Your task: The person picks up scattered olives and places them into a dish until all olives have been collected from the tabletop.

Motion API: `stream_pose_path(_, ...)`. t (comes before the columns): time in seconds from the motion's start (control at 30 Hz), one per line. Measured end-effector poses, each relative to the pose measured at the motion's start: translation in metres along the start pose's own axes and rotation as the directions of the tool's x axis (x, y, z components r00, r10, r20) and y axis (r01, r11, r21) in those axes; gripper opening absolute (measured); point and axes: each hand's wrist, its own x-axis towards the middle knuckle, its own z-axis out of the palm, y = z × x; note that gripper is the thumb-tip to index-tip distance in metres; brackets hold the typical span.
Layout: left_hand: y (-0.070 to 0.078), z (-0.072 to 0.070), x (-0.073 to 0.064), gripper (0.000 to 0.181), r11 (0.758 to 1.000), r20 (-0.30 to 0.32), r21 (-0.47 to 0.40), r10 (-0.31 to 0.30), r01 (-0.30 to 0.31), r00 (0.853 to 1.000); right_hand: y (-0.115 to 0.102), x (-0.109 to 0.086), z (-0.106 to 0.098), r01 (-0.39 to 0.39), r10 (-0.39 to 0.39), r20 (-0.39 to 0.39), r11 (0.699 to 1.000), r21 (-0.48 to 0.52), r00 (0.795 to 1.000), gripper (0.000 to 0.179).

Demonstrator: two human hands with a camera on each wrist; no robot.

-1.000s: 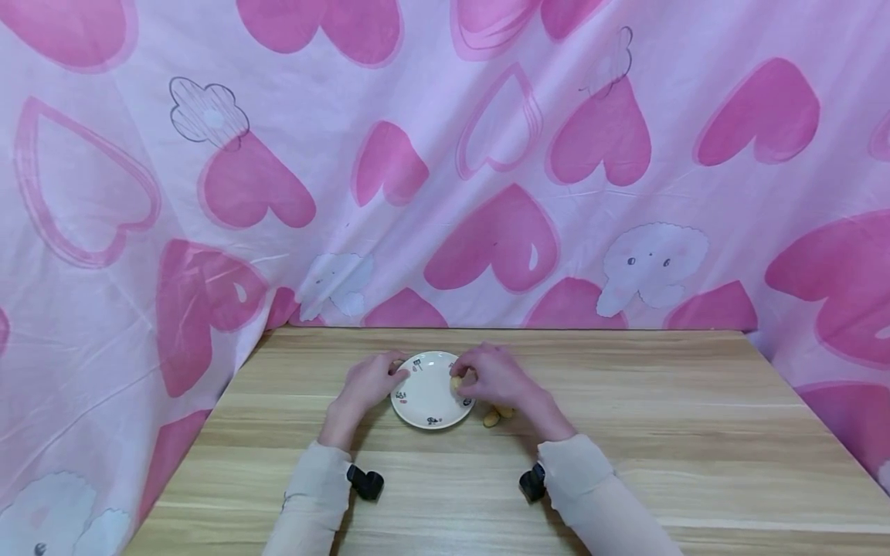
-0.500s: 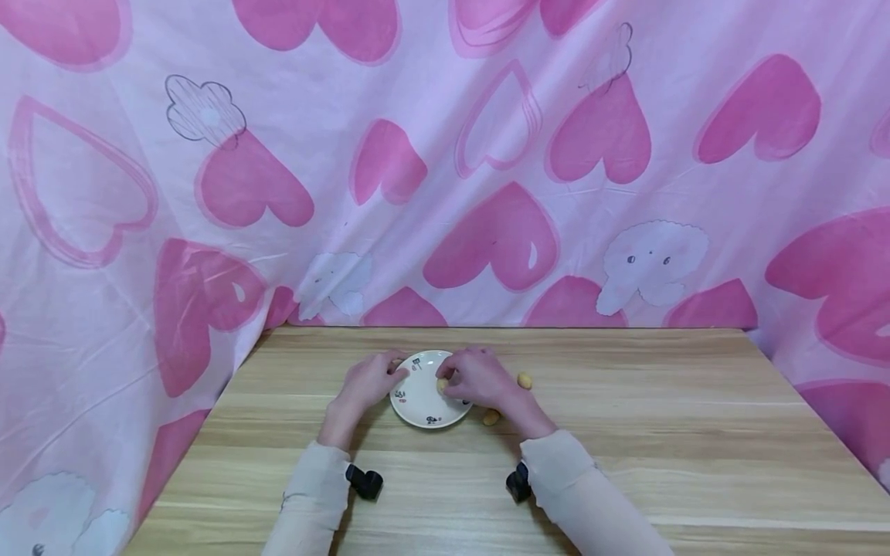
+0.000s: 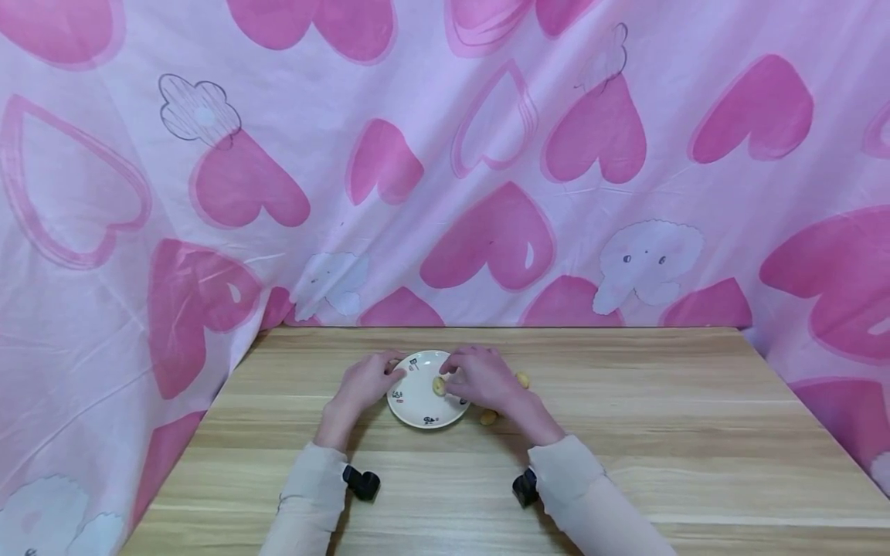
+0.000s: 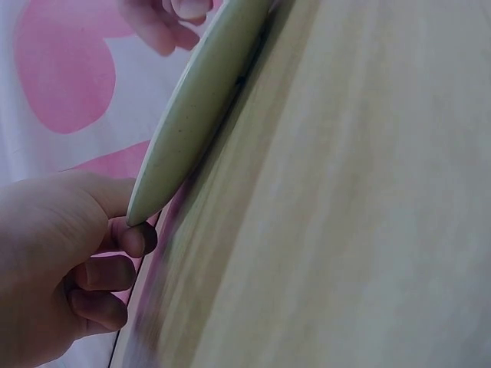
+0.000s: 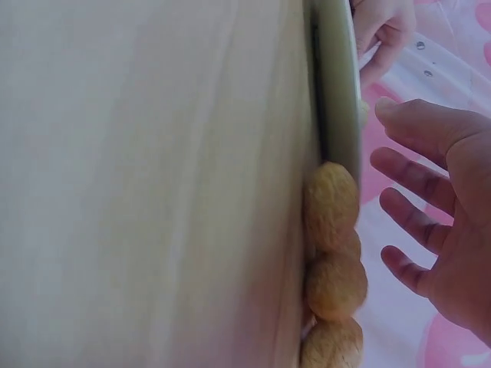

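Note:
A small round white plate (image 3: 426,413) with little printed figures lies on the table. My left hand (image 3: 365,381) holds its left rim; in the left wrist view the thumb and index finger pinch the plate's edge (image 4: 192,115). On the plate sits a tan peanut in its shell (image 3: 439,386). Just right of it hovers my right hand (image 3: 483,378), its fingers spread and holding nothing in the right wrist view. More peanuts lie on the table beside the plate, one nearer (image 3: 489,417) and one farther back (image 3: 522,380), partly behind the right hand.
The wood-grain table (image 3: 660,432) ends at a pink heart-print cloth (image 3: 487,232) behind and at the sides. Black wrist cameras, left (image 3: 361,483) and right (image 3: 525,488), sit at the sleeves. Several peanuts (image 5: 336,284) line up by the plate in the right wrist view.
My right hand has moved left over the plate with a peanut and let go of it there. The left hand keeps its hold on the rim.

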Motion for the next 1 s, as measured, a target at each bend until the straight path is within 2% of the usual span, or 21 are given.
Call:
stream_pose_path(0.4,0.000,0.000,0.000,0.033,1.000,0.003,0.004,-0.004,0.004,1.000,0.000,-0.017,-0.022,0.035,-0.034,-0.012,0.993,0.114,0.999,0.022)
stream_pose_path(0.9,0.002,0.000,-0.001,0.035,1.000,0.000,-0.004,-0.004,0.004,1.000,0.010,-0.039,-0.034,0.104,-0.100,-0.050,0.990,0.094,0.994,0.017)
stream_pose_path(1.0,0.003,0.000,-0.001,0.034,1.000,0.001,-0.009,-0.006,0.006,1.000,0.013,-0.042,-0.035,0.097,-0.094,-0.037,0.992,0.087,0.995,0.015)
